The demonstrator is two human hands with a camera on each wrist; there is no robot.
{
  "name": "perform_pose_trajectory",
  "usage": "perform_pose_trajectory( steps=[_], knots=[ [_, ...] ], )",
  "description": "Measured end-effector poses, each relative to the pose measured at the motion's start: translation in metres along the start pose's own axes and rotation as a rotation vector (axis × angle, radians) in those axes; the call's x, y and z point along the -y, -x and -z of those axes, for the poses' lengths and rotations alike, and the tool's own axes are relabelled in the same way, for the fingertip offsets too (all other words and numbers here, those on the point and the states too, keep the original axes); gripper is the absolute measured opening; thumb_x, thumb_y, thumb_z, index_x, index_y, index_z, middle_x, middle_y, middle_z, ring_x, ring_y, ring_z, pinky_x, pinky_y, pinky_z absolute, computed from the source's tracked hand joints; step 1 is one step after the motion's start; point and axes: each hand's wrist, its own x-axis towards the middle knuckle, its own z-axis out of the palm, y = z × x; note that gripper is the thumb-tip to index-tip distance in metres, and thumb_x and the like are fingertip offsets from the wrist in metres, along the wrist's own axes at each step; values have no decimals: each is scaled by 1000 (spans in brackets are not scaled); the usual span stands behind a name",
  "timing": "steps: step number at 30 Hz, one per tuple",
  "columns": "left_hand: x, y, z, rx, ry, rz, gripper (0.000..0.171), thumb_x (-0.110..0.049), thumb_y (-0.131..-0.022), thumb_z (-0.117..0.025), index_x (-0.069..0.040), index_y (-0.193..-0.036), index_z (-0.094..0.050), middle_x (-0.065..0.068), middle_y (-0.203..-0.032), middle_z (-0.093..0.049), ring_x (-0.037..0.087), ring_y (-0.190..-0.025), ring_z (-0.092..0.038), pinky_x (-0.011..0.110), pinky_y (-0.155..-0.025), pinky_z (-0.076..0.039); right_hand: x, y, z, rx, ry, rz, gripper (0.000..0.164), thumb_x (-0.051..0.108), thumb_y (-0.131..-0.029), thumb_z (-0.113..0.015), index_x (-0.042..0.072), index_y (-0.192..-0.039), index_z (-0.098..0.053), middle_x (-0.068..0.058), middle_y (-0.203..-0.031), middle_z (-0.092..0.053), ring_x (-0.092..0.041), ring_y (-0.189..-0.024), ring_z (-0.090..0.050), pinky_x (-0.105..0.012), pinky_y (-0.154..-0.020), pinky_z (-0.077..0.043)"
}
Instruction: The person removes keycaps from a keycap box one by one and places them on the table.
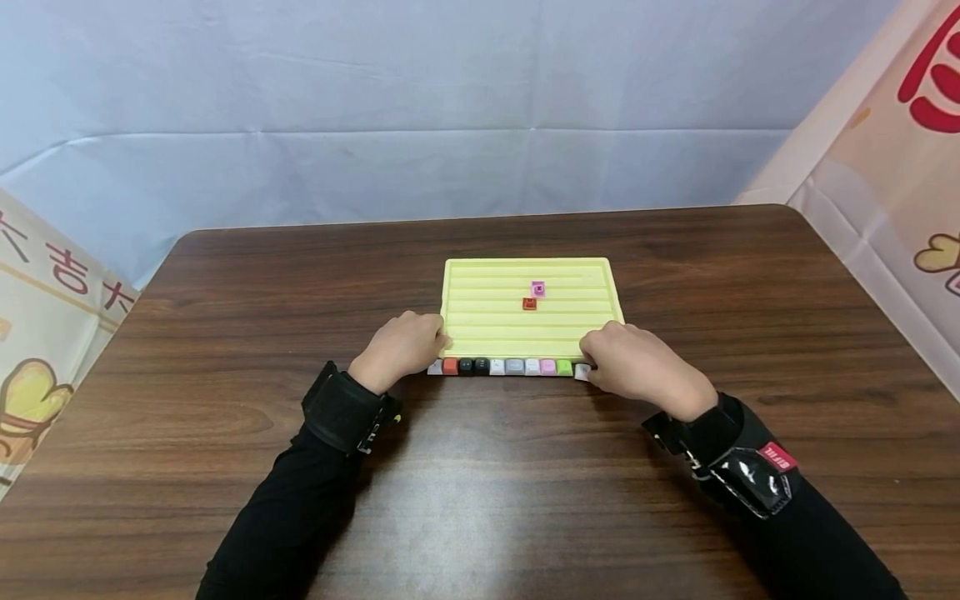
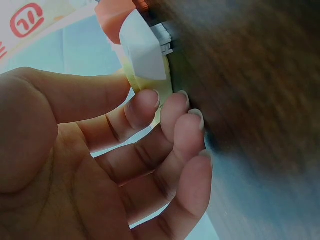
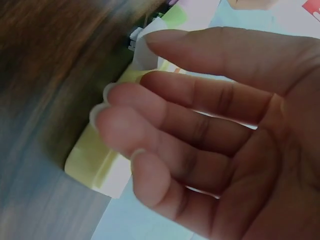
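Note:
A pale yellow ridged tray lies on the table. Along its front edge runs a row of coloured keycaps; the left wrist view shows a switch under the white keycap at the left end. My left hand pinches the tray's front left corner between thumb and index finger, close to that keycap. At the other end of the row, my right hand pinches a second white keycap, slightly tilted, with its thumb over it. A pink keycap and a red keycap sit on the tray.
The dark wooden table extends around the tray. A pale blue cloth hangs behind it, with printed banners at the sides. An orange keycap and a green keycap sit near the row's ends.

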Motion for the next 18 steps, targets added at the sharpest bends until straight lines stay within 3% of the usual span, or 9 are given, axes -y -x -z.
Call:
perform_pose_trajectory(
  steps=[18],
  knots=[
    [1, -2, -2, -18, -36, 3, 22, -17, -96, -48, -8, -77, -54, 4, -64, -48, 15, -51, -40, 26, -51, -32, -2, -1, -2, -54, 29, 23, 31, 0, -79, -60, 12, -54, -48, 4, -52, -34, -11, -47, -31, -25, -45, -26]
  ],
)
